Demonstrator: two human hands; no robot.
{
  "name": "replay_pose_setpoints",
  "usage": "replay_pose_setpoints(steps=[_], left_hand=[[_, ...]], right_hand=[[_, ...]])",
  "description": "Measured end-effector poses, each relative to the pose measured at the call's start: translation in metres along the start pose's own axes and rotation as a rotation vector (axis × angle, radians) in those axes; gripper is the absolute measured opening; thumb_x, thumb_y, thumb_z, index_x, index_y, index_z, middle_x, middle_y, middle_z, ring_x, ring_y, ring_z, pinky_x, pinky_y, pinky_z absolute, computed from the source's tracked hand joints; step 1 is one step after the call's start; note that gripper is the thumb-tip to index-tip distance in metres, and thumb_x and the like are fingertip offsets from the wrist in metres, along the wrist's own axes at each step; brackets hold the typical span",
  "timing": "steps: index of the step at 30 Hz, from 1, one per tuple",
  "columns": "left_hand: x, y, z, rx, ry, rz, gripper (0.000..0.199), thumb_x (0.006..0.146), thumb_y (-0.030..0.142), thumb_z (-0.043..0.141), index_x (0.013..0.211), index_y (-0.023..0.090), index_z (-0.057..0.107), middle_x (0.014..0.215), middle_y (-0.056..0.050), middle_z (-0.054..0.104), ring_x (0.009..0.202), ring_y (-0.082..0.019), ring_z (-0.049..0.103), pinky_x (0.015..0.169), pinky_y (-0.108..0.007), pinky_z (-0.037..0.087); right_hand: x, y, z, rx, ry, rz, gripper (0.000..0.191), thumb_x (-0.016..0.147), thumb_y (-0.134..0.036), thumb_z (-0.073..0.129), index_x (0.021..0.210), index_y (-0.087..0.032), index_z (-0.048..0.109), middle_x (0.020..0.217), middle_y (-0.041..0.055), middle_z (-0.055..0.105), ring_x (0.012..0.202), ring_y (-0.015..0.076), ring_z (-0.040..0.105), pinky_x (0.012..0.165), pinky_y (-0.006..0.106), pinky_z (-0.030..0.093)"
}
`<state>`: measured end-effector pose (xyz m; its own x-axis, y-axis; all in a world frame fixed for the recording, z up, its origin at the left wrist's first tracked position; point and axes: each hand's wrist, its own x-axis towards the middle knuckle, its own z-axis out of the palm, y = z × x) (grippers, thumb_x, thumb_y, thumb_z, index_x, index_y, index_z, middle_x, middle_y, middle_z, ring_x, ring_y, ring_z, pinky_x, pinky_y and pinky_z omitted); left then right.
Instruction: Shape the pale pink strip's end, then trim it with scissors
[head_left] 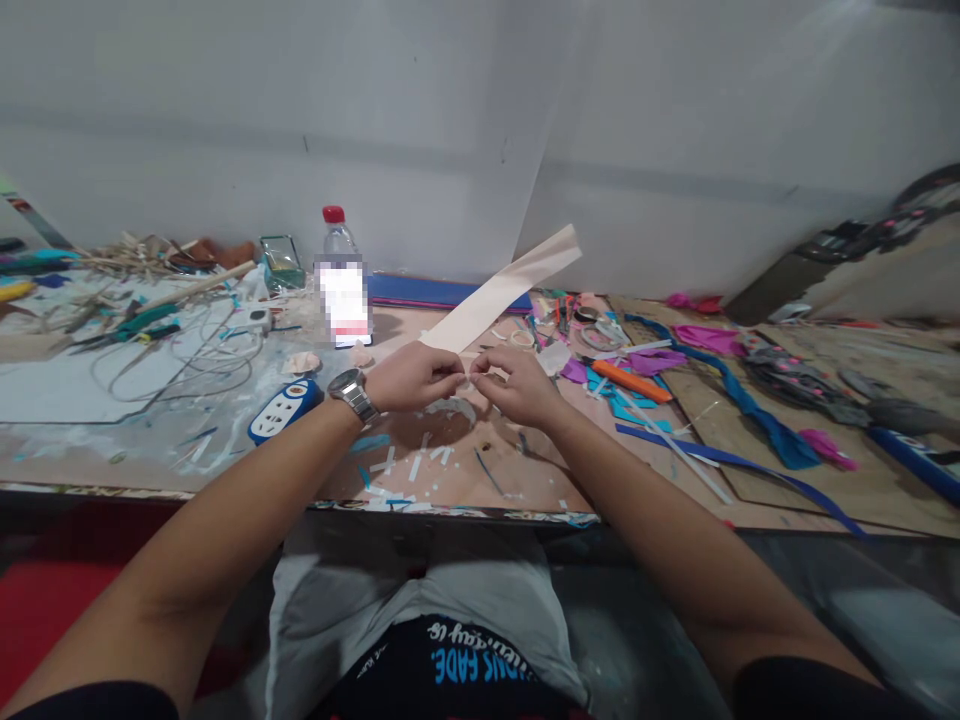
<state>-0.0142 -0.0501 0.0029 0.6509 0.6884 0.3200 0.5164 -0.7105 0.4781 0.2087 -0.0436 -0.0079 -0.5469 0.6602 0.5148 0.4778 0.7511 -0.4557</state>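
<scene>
My left hand (424, 378), with a metal watch (352, 393) on its wrist, is closed with thumb and fingertips together. Facing it, my right hand (514, 385) is also closed in a pinch. The fingertips of both nearly meet above the table; what lies between them is too small to make out. A long cream strip (506, 288) slants up and to the right from behind my left hand; whether it is gripped is hidden. Beneath the hands is a pale, whitish curved piece (452, 408). Small white and blue scraps (412, 465) are scattered on the tabletop nearer me.
Left of my hands are a blue-edged power strip (285, 410), a red-capped bottle (339, 235) and green-handled pliers (142, 325). To the right lie an orange cutter (632, 380) and blue ribbon (739, 395). A blue flat piece (427, 292) lies along the wall.
</scene>
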Motion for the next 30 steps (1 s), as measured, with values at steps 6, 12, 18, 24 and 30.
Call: replay_pose_setpoints(steps=[6, 12, 18, 24, 30], left_hand=[[0.0005, -0.0036, -0.001, -0.097, -0.078, -0.044, 0.037, 0.098, 0.04, 0.053, 0.079, 0.015, 0.072, 0.074, -0.004, 0.074, 0.063, -0.012, 0.063, 0.062, -0.023, 0.04], [0.0003, -0.0008, -0.0019, -0.245, -0.124, -0.103, 0.036, 0.098, 0.041, 0.054, 0.084, 0.014, 0.072, 0.078, -0.005, 0.077, 0.068, -0.013, 0.07, 0.063, -0.021, 0.047], [0.0003, -0.0041, 0.001, -0.538, -0.19, -0.206, 0.034, 0.095, 0.043, 0.058, 0.087, 0.012, 0.068, 0.081, -0.009, 0.077, 0.071, -0.015, 0.073, 0.065, -0.023, 0.054], [0.0007, -0.0031, 0.0001, -0.915, -0.264, -0.373, 0.023, 0.087, 0.033, 0.068, 0.081, 0.012, 0.065, 0.084, -0.012, 0.076, 0.07, -0.015, 0.072, 0.069, -0.027, 0.058], [0.0, -0.0004, 0.0004, -1.024, -0.197, -0.454, 0.027, 0.087, 0.039, 0.07, 0.084, 0.012, 0.068, 0.083, -0.01, 0.075, 0.069, -0.016, 0.072, 0.068, -0.028, 0.057]], right_hand=[[-0.0005, -0.0027, 0.0002, 0.033, -0.036, 0.016, 0.013, 0.089, -0.027, 0.062, 0.082, -0.019, 0.069, 0.079, 0.0031, 0.071, 0.075, 0.0177, 0.063, 0.071, 0.029, 0.043], [0.0004, -0.0019, 0.0014, -0.023, 0.03, -0.074, 0.016, 0.091, -0.03, 0.063, 0.082, -0.019, 0.071, 0.076, 0.0037, 0.072, 0.071, 0.0181, 0.063, 0.07, 0.031, 0.042], [-0.0002, -0.0007, 0.0001, -0.086, 0.05, -0.172, 0.011, 0.092, -0.029, 0.065, 0.089, -0.022, 0.074, 0.078, 0.0037, 0.074, 0.075, 0.0198, 0.064, 0.077, 0.035, 0.043], [0.0001, 0.0002, 0.0005, -0.116, 0.035, -0.236, 0.009, 0.092, -0.026, 0.063, 0.091, -0.022, 0.072, 0.083, 0.0036, 0.076, 0.081, 0.0211, 0.066, 0.083, 0.038, 0.042], [-0.0002, 0.0027, 0.0006, -0.15, 0.018, -0.24, 0.01, 0.095, -0.027, 0.062, 0.094, -0.023, 0.071, 0.087, 0.0036, 0.076, 0.084, 0.0211, 0.065, 0.086, 0.039, 0.039]])
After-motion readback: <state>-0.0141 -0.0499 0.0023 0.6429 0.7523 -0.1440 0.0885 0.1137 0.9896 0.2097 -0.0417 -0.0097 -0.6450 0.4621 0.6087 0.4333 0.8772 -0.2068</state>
